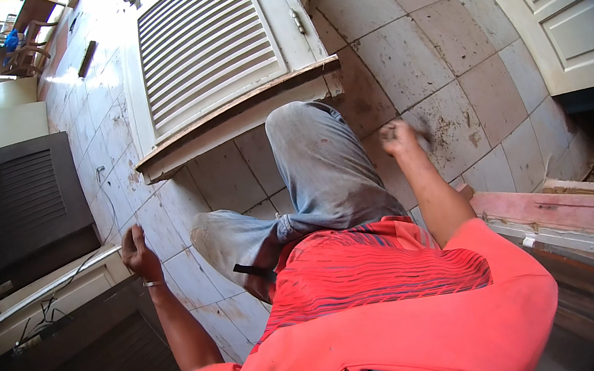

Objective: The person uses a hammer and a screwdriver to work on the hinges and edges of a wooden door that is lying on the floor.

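My left hand [141,256] is out to the left with its fingers partly stretched, nothing seen in it, and a band around the wrist. Close by are the cream panel [101,275] and the dark louvred door [18,198]. My right hand [398,138] is closed above the tiles, right of my raised knee. A dark smear beside its fingers is too blurred to tell as a held thing or part of the floor. Ahead of my knees lies a cream louvred door [209,46] in a wooden frame, its worn lower edge [242,116] facing me. Neither hand touches it.
A metal hinge [297,21] sits on the frame's right side. Dirt [456,127] is scattered on the tiled floor [398,42]. A cream panelled door [554,13] stands at the right, with pinkish planks [544,215] below it. Wooden furniture [29,33] stands far left.
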`<action>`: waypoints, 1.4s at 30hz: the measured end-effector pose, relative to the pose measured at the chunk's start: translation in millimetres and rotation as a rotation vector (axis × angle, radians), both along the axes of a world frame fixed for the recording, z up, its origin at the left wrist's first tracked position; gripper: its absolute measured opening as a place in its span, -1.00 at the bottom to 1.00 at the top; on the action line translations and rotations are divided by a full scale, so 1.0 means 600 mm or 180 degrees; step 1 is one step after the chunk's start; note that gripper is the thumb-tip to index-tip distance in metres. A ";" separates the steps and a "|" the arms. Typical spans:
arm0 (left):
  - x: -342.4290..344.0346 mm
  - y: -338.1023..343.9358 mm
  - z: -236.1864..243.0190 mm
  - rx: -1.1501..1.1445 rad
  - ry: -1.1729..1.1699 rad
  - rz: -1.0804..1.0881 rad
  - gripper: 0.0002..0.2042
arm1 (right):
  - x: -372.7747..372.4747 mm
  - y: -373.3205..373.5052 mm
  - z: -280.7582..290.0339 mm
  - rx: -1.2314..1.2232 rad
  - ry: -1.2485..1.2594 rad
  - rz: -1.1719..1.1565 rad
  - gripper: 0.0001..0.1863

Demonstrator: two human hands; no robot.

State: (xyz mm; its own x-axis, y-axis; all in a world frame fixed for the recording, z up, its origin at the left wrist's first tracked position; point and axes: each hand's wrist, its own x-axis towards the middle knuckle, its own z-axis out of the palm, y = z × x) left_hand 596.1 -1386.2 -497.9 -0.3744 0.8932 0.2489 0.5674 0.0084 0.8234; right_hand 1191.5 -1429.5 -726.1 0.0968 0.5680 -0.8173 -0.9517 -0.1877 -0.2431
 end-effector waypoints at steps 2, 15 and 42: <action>0.057 0.050 0.025 -0.0144 0.0525 -0.0410 -0.81 | -0.024 0.061 0.032 0.0532 0.0832 0.0617 -0.82; -0.201 0.041 0.076 0.0021 0.0565 0.0459 -0.84 | 0.044 -0.019 -0.047 -0.0626 -0.0185 -0.0335 -0.78; 0.572 0.221 -0.251 -0.1124 0.1482 -0.2937 -0.25 | 0.086 -0.304 -0.152 -0.0777 -0.5355 0.2960 -0.43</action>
State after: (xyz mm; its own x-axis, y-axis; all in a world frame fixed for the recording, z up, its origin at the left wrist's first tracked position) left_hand 939.6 -1253.7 -648.2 0.5407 0.8307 -0.1330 0.7319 -0.3865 0.5612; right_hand 1243.4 -1611.6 -817.0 0.5269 0.8023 -0.2804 0.5940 -0.5836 -0.5537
